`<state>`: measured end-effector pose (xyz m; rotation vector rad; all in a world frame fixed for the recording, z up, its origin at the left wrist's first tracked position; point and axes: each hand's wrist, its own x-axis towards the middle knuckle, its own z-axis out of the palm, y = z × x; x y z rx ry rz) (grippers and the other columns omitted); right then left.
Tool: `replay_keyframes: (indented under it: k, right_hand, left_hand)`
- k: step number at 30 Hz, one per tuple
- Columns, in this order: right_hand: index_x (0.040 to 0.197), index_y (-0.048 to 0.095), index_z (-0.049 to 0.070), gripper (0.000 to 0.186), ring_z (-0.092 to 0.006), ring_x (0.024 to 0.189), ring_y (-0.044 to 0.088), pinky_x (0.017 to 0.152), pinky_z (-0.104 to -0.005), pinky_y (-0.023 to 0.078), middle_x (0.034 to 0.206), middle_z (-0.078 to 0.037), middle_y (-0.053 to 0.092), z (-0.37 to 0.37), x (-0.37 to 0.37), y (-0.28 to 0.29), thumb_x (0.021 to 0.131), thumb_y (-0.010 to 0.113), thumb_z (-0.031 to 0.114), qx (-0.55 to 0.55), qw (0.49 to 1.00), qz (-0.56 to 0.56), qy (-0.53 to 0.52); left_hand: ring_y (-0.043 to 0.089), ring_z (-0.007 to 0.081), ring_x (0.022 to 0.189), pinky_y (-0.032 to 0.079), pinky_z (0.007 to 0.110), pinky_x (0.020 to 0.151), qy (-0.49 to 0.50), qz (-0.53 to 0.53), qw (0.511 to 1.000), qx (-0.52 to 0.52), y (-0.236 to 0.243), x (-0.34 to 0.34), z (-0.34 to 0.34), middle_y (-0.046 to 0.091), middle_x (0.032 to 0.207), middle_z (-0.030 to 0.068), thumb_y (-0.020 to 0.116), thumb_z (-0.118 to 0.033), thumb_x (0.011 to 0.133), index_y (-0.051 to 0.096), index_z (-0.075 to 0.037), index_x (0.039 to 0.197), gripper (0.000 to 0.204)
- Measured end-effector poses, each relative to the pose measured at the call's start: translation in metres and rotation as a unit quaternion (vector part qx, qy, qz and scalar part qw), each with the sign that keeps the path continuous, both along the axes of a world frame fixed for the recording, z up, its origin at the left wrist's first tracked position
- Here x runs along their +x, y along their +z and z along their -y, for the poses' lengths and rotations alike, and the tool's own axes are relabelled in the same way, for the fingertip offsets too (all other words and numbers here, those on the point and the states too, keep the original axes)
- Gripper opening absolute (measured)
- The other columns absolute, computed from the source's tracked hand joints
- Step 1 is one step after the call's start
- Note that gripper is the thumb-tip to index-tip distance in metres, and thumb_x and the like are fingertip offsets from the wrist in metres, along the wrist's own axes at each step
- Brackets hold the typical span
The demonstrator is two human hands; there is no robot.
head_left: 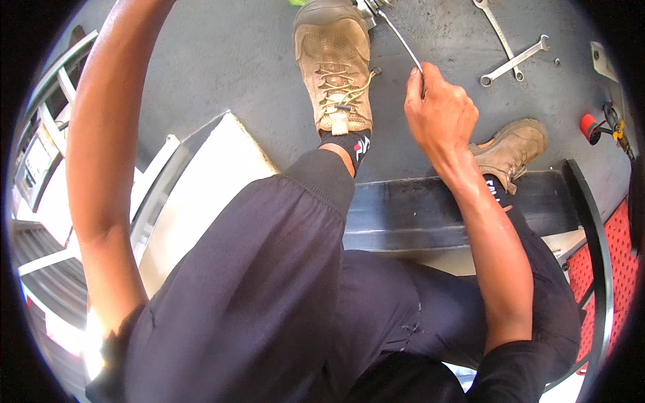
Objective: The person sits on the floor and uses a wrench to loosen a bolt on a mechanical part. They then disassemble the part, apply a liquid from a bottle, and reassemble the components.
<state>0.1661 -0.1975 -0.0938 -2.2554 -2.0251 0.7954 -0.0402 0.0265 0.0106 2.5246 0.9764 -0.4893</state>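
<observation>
My right hand (441, 113) is closed in a fist around the end of a slim metal wrench (401, 39). The wrench slants up and left to a silvery metal part (367, 7) at the top edge, beside the toe of my tan laced shoe (332, 50). Only a bit of that part shows, so how the wrench sits on it is unclear. My left arm (107, 141) reaches up along the left side, and its hand lies outside the picture. On the grey floor at the upper right, two combination wrenches (498, 30) lie crossed, with a small nut (557, 62) nearby.
A dark metal ledge (410, 215) runs behind my feet. My other shoe (514, 148) stands to the right. Farther right are a red cylindrical object (590, 128), a curved black bar (601, 269) and red perforated matting (617, 262). A pale metal rack (57, 127) stands left.
</observation>
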Motion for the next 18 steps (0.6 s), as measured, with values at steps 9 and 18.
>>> replay_keyframes:
  k: [9, 18]
  right_hand:
    - [0.090, 0.067, 0.011, 0.017, -0.0347, 0.061, 0.070, 0.059, -0.0473, 0.054, 0.069, -0.010, 0.071, 0.001, 0.040, -0.028, 0.094, 0.065, 0.028, 0.136, 0.987, 0.036, 0.077]
    - [0.097, 0.068, 0.008, 0.024, -0.0310, 0.090, 0.067, 0.074, -0.0451, 0.055, 0.094, -0.009, 0.066, -0.022, 0.064, -0.040, 0.092, 0.072, 0.031, 0.129, 0.985, 0.013, 0.116]
  left_hand:
    - [0.073, 0.0345, 0.081, 0.057, 0.044, 0.076, -0.048, 0.022, 0.993, 0.108, 0.004, 0.009, 0.019, 0.075, 0.085, 0.0174, 0.077, -0.026, 0.090, 0.082, -0.005, 0.095, 0.022]
    - [0.072, 0.0359, 0.078, 0.056, 0.044, 0.073, -0.021, 0.035, 0.993, 0.115, 0.002, 0.016, 0.026, 0.073, 0.082, 0.0184, 0.076, -0.026, 0.089, 0.081, -0.005, 0.092, 0.022]
